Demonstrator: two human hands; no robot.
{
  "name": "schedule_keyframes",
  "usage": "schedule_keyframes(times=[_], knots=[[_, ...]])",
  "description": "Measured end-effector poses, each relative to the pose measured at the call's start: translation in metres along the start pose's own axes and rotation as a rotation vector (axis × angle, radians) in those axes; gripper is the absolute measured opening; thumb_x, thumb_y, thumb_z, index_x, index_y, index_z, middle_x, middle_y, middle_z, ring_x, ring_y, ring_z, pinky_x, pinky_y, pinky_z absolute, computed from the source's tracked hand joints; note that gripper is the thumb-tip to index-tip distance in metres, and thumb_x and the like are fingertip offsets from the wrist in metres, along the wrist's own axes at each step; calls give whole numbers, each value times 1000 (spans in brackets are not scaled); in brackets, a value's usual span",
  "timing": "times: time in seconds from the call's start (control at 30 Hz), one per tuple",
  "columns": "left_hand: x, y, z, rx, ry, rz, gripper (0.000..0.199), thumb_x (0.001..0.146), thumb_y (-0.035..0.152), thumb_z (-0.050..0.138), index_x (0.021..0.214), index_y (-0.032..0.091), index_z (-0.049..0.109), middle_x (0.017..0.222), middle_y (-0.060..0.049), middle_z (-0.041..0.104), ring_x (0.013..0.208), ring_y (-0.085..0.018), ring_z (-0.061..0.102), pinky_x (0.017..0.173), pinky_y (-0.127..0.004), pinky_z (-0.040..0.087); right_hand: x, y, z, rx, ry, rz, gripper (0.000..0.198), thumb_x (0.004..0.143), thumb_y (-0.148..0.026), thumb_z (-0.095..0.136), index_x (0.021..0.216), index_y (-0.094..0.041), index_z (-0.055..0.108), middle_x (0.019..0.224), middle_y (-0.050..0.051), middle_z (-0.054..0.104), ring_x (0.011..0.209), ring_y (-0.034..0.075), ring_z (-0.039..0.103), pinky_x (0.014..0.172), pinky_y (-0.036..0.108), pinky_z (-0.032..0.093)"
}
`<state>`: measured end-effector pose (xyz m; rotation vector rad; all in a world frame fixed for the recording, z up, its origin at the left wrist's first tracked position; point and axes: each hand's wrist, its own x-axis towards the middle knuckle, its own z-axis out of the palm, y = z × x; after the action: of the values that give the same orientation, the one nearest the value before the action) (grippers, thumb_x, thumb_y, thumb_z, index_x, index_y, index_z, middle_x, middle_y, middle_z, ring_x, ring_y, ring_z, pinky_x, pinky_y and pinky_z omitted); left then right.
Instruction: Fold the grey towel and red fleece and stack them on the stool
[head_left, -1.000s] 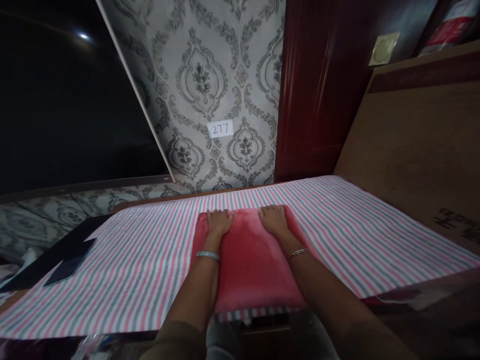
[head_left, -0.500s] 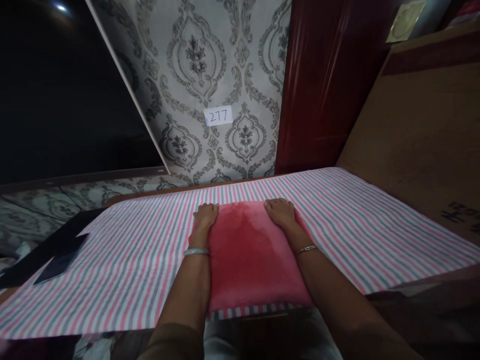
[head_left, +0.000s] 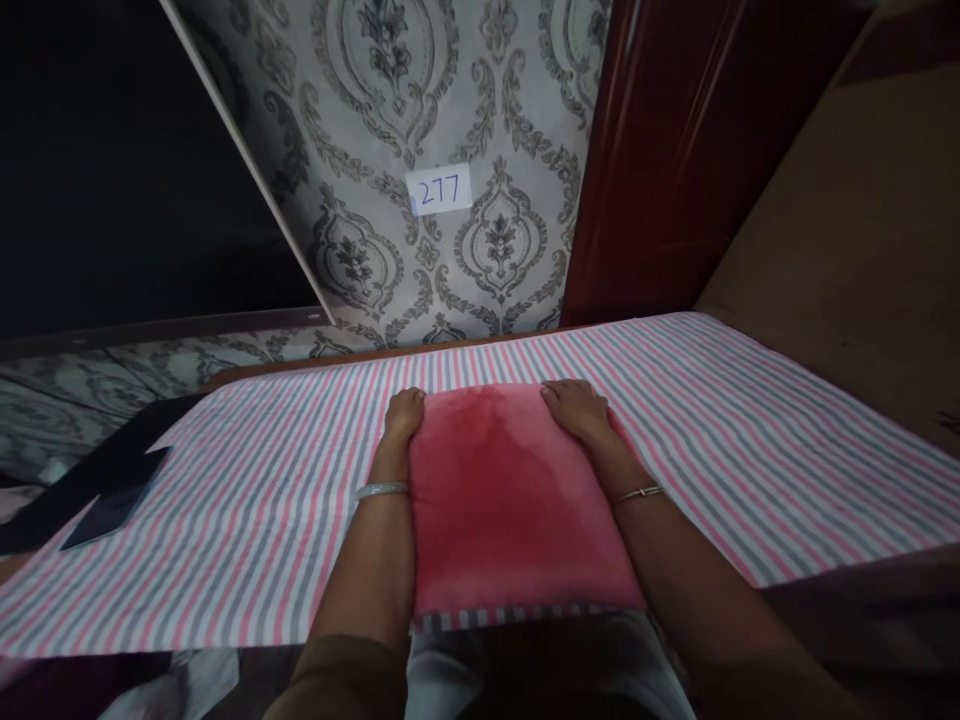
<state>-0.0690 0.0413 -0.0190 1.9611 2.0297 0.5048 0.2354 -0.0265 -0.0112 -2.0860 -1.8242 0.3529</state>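
Note:
A red plush cushion lies flat on a striped cloth of pink, grey and white. Part of its surface looks darker red, and a paler pink band runs along its right side. My left hand is closed at the far left corner, fingers curled over the edge. At the far right corner, my right hand grips in the same way, its thumb toward the middle. The fingertips of both hands are partly hidden. Both forearms run along the cushion's sides.
A dark phone rests at the cloth's left edge. Behind the table are a large black screen, patterned wallpaper and a paper label reading 277. A dark red panel and a cardboard box stand at the right.
The camera view has tilted down and shifted slightly. Both hands stay at the cushion's far corners, sitting a little farther apart in the picture.

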Motion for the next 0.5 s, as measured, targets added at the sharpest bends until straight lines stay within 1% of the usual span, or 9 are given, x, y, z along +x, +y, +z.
schedule_keyframes(times=[0.2, 0.37, 0.5], knots=[[0, -5, 0, -98, 15, 23, 33, 95, 27, 38, 94, 19, 70, 106, -10, 73, 99, -21, 63, 84, -29, 44, 3, 5, 1, 23, -28, 2, 46, 101, -40, 31, 133, -30, 62, 145, 8, 55, 133, 34, 42, 105, 60, 36], [0, -5, -1, -151, 31, 9, 32, 93, 25, 39, 88, 19, 71, 103, -10, 73, 98, -22, 64, 84, -30, 44, 4, 4, 1, 28, -20, 11, 46, 101, -38, 32, 135, -29, 61, 146, 8, 54, 134, 34, 42, 106, 60, 35], [-1, -4, -5, -184, 56, -19, 32, 91, 22, 40, 87, 19, 71, 103, -10, 74, 100, -24, 64, 87, -31, 46, 3, 3, 0, 26, -8, 17, 47, 101, -35, 31, 138, -28, 59, 147, 9, 54, 135, 32, 42, 107, 58, 35]])
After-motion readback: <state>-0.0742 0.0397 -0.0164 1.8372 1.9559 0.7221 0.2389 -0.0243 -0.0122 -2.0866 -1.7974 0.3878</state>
